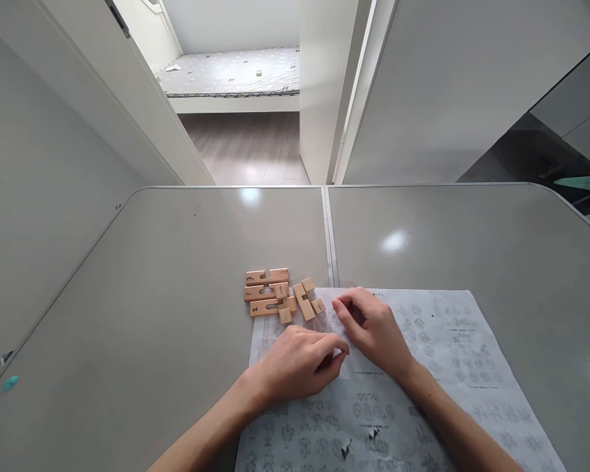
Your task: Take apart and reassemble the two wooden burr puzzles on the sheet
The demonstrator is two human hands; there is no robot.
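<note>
The left hand (299, 364) and right hand (368, 324) seem to be waiting, loosely curled, over the printed sheet (442, 357); whether they're pinching anything, I can't tell. Taking a bar would call for uncurling. Just beyond, three slotted wooden bars (254, 293) are lying on the tabletop (187, 275), running left-to-right, numbered ends pointing left.

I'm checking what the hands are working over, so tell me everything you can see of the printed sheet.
The printed sheet looks like thin whitish paper with grey line diagrams and short captions, too small to read. It lies flat on the table, over part of the central seam, and runs out of the picture at the bottom. Two ragged spots low down look like tears. Wooden pieces overlap its upper-left corner; the left hand and right hand are over it.
</note>
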